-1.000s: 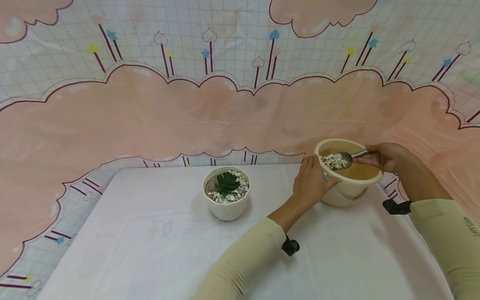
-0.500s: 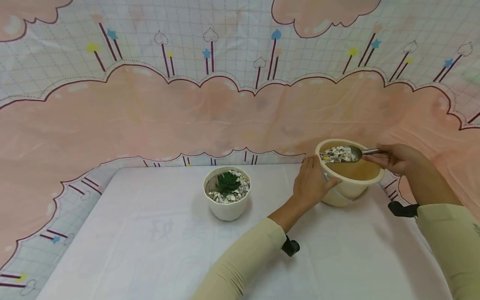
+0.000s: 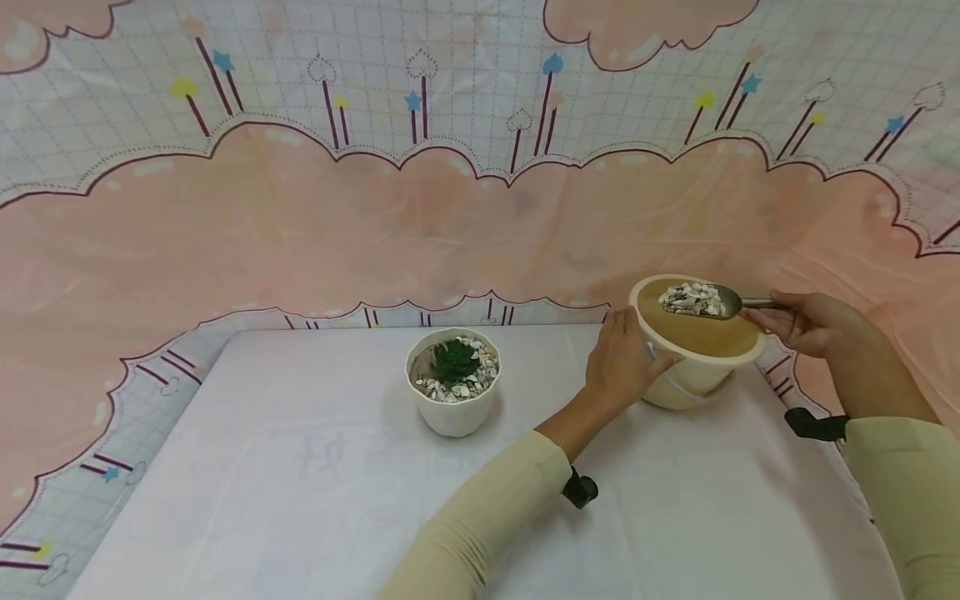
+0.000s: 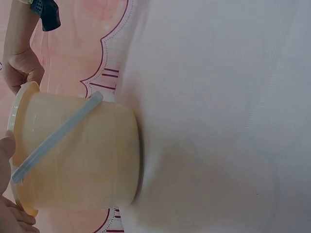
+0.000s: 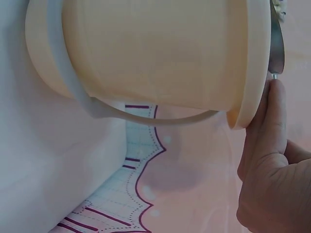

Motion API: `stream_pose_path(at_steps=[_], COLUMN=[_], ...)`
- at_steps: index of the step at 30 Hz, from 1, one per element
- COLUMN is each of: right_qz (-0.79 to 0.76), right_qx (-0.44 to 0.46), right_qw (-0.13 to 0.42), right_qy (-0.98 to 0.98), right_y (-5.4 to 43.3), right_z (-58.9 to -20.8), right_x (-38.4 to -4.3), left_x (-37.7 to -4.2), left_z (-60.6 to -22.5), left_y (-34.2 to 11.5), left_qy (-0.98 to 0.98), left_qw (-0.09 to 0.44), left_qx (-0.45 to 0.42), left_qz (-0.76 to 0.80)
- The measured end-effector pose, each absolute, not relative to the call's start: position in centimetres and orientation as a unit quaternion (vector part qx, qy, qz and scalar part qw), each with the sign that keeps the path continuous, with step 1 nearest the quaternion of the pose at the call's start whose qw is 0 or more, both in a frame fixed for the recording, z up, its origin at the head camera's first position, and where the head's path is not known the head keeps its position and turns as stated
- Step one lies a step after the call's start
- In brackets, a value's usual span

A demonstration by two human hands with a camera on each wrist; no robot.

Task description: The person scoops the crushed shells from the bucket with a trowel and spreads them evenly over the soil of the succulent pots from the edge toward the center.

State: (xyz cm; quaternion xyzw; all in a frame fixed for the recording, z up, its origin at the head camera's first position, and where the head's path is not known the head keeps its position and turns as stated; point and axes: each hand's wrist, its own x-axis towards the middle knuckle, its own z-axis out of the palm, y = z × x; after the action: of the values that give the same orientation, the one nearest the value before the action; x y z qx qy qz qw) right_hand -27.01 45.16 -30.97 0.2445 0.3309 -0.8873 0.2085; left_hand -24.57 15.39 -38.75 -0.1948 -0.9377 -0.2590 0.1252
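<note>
A cream plastic bucket (image 3: 693, 382) stands at the table's back right, its grey handle (image 4: 58, 138) hanging down the side in the left wrist view. My left hand (image 3: 624, 360) grips its rim, thumb and fingers on either side. With my right hand (image 3: 817, 325) I hold a metal scoop (image 3: 729, 302) by its handle, level above the bucket's mouth. Pale stone chips (image 3: 690, 298) fill the scoop. Whatever lies at the bucket's bottom is hidden. In the right wrist view, the scoop's edge shows just past the rim.
Left of the bucket, a white pot (image 3: 455, 419) holds a green succulent (image 3: 454, 360), with pale stone chips (image 3: 483, 379) covering part of its surface. A white cloth covers the table (image 3: 315, 500). A pink patterned sheet (image 3: 375, 233) hangs behind.
My right hand has raised the scoop with stone chips from inside the bucket to rim level and shifted it right. The left hand keeps its place on the rim.
</note>
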Motion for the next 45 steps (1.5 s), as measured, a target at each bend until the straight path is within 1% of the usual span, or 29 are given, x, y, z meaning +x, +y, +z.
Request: stream_pose_path(at_steps=[6, 20, 28, 35, 40, 45], right_qz=[-0.905, -0.906, -0.899, -0.903, -0.904, -0.905], right_qx=[0.237, 0.238, 0.237, 0.226, 0.201, 0.159], right_qw=[0.196, 0.199, 0.202, 0.211, 0.224, 0.236], right_qy=[0.295, 0.288, 0.306, 0.298, 0.305, 0.317], right_y=[45.2, 44.8, 44.8, 44.2, 42.6, 40.0], right_z=[-31.2, -32.5, -32.2, -31.5, -30.5, -29.9], right_x=[-26.7, -26.5, -26.5, -26.6, -27.0, -27.2], left_x=[-24.6, -24.1, -23.9, -23.0, -22.3, -21.3], left_z=[-38.9, -39.0, -38.9, -37.7, -36.6, -35.7], left_y=[15.4, 15.4, 15.1, 13.7, 12.1, 10.5], left_qy=[-0.936, -0.94, -0.935, -0.925, -0.9, -0.876], left_qw=[0.126, 0.089, 0.089, 0.079, 0.092, 0.113], left_qx=[-0.194, -0.177, -0.159, -0.129, -0.127, -0.144], left_qz=[-0.266, -0.279, -0.304, -0.349, -0.406, -0.445])
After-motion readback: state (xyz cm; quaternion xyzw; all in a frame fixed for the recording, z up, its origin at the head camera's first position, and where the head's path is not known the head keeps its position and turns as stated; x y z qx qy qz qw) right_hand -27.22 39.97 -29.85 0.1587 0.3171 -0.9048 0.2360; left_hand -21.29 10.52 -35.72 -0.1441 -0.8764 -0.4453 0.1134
